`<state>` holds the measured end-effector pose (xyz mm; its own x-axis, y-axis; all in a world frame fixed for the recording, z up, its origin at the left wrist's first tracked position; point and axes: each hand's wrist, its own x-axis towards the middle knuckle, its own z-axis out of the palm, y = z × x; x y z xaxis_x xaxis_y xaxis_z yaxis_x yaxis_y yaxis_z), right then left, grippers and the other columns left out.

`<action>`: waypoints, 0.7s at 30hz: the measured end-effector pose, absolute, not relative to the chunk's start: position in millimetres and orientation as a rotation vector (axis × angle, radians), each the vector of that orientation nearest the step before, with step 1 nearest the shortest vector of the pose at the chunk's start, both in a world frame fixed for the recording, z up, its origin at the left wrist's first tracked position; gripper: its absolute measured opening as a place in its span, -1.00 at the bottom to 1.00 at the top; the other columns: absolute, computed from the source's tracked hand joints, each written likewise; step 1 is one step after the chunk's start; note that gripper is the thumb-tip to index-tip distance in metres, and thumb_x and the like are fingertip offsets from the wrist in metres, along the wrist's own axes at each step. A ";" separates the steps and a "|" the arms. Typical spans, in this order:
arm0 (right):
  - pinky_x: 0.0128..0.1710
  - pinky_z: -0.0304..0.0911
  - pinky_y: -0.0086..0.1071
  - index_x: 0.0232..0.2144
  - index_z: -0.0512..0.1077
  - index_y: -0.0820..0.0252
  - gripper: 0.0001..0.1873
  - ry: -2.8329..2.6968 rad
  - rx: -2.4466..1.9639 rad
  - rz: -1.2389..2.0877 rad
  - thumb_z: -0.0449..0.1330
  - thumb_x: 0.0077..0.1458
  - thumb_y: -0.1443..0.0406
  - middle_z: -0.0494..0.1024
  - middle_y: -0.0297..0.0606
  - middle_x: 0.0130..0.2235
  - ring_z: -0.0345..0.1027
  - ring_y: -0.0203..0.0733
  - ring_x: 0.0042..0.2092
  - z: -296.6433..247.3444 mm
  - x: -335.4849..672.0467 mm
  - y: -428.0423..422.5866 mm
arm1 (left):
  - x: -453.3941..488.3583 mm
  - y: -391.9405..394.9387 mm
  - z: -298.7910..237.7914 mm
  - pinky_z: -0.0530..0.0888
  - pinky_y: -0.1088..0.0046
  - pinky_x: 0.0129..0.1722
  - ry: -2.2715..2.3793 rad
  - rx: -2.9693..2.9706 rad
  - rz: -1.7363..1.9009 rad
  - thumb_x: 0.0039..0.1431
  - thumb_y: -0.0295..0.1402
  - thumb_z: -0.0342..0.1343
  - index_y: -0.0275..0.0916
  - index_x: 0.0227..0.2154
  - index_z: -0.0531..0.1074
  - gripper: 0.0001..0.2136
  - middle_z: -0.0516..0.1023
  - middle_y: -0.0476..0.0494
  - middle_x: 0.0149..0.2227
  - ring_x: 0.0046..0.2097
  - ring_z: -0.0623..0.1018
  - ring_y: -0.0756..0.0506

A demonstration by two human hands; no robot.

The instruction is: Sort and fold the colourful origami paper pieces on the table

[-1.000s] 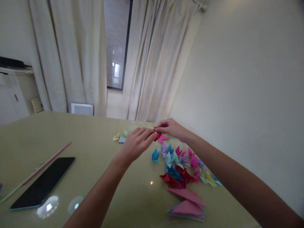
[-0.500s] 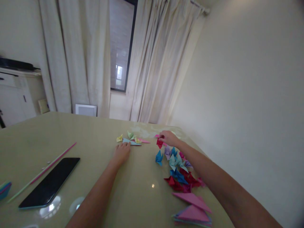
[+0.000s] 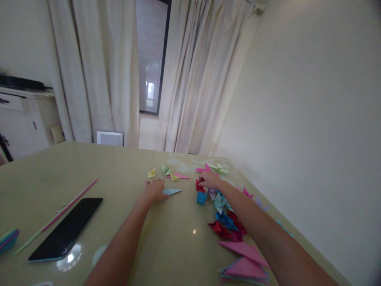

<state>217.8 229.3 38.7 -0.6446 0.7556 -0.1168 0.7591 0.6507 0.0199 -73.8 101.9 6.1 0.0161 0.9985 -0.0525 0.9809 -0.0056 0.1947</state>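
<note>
My left hand (image 3: 155, 189) is closed on the left end of a light blue folded paper (image 3: 174, 192), whose pointed end sticks out to the right along the table. Farther right, my right hand (image 3: 208, 180) has its fingertips pinched on a small red origami piece (image 3: 199, 186). Just below that piece sits a blue origami piece (image 3: 201, 198), seeming to touch it. Beyond my left hand lie a yellow origami piece (image 3: 151, 173), a green one (image 3: 167, 169) and a second yellow one (image 3: 174, 177), with a flat pink paper strip (image 3: 183, 176) by them.
Under my right forearm spreads a pile of coloured origami pieces (image 3: 226, 220). Pink folded papers (image 3: 245, 268) are stacked nearer me. At left lie a black phone (image 3: 67, 228) and thin pink-and-green paper strips (image 3: 71, 206). Pink and green origami (image 3: 219, 169) rests beyond my right hand.
My left hand has drawn the light blue paper nearer, away from the yellow and green pieces. My right hand has brought the red piece slightly nearer, against the blue one, which looks turned.
</note>
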 end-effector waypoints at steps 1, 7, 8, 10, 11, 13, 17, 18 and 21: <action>-0.05 0.46 -0.16 -0.20 0.54 0.25 -0.76 2.748 1.276 -0.060 0.32 0.35 0.16 0.61 -0.25 -0.16 0.53 -0.13 -0.14 38.7 218.7 228.9 | -72.7 101.0 8.3 0.36 -0.08 0.20 2.065 2.111 0.158 0.16 -0.23 0.26 -0.28 -0.02 0.55 -0.64 0.57 -0.48 0.14 0.20 0.52 -0.42; -0.15 0.38 -0.27 -0.27 0.57 0.24 -0.81 2.822 1.362 -0.182 0.42 0.20 0.23 0.60 -0.28 -0.25 0.48 -0.16 -0.22 43.7 219.3 223.0 | -69.6 100.4 14.6 0.47 0.09 -0.07 1.945 2.075 0.241 0.09 -0.21 0.18 -0.29 -0.27 0.58 -0.74 0.68 -0.49 -0.09 -0.01 0.63 -0.46; -0.17 0.36 -0.30 -0.30 0.58 0.24 -0.83 2.847 1.381 -0.210 0.44 0.14 0.26 0.61 -0.27 -0.26 0.47 -0.16 -0.23 45.7 218.7 221.4 | -70.2 101.1 15.1 0.47 0.14 -0.13 1.913 2.059 0.268 0.07 -0.19 0.18 -0.28 -0.31 0.56 -0.75 0.68 -0.45 -0.14 -0.06 0.64 -0.44; -0.17 0.32 -0.33 -0.34 0.61 0.23 -0.86 2.915 1.431 -0.266 0.47 0.05 0.31 0.62 -0.24 -0.27 0.47 -0.13 -0.21 51.1 217.6 216.9 | -71.7 102.9 16.9 0.44 0.24 -0.22 1.838 2.028 0.343 0.04 -0.18 0.19 -0.25 -0.35 0.53 -0.77 0.68 -0.36 -0.21 -0.14 0.64 -0.37; -0.15 0.31 -0.33 -0.34 0.62 0.22 -0.87 2.960 1.462 -0.296 0.47 0.03 0.33 0.63 -0.21 -0.25 0.47 -0.11 -0.18 54.4 216.9 213.7 | -72.4 103.8 18.6 0.43 0.28 -0.25 1.794 2.013 0.390 0.03 -0.18 0.19 -0.24 -0.37 0.51 -0.78 0.68 -0.31 -0.25 -0.17 0.63 -0.33; -0.06 0.30 -0.31 -0.29 0.62 0.21 -0.88 3.067 1.536 -0.369 0.42 0.07 0.33 0.64 -0.18 -0.20 0.48 -0.07 -0.10 60.9 215.8 204.6 | -73.2 104.5 24.7 0.40 0.34 -0.30 1.691 1.985 0.495 0.03 -0.17 0.17 -0.21 -0.40 0.47 -0.80 0.65 -0.20 -0.32 -0.22 0.62 -0.26; -0.04 0.35 -0.27 -0.18 0.58 0.21 -0.72 3.240 1.735 -0.636 0.13 0.40 0.17 0.63 -0.16 -0.18 0.49 -0.11 -0.12 65.3 213.4 174.9 | -67.3 98.3 45.4 0.42 0.37 -0.31 1.462 1.937 0.698 0.11 -0.09 0.09 -0.20 -0.36 0.43 -0.74 0.62 -0.10 -0.35 -0.27 0.61 -0.19; -0.09 0.37 -0.28 -0.15 0.56 0.21 -0.62 3.254 1.783 -0.736 0.03 0.46 0.11 0.63 -0.16 -0.18 0.50 -0.13 -0.15 63.5 212.8 165.8 | -63.8 95.2 51.4 0.44 0.37 -0.30 1.404 1.923 0.734 0.15 -0.06 0.05 -0.20 -0.31 0.42 -0.70 0.63 -0.10 -0.33 -0.26 0.62 -0.18; -0.23 0.42 -0.31 -0.05 0.52 0.20 -0.47 3.222 1.875 -1.063 -0.05 0.47 -0.06 0.64 -0.17 -0.17 0.55 -0.15 -0.23 54.9 210.2 137.7 | -48.9 85.0 68.9 0.49 0.37 -0.29 1.251 1.887 0.797 0.23 0.01 -0.01 -0.21 -0.18 0.39 -0.63 0.64 -0.12 -0.28 -0.25 0.64 -0.17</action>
<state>210.2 137.7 54.9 -0.3345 0.8841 0.3264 0.5162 0.4616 -0.7214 -48.9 85.0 68.9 0.3361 0.9363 0.1015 0.4877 -0.2652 0.8317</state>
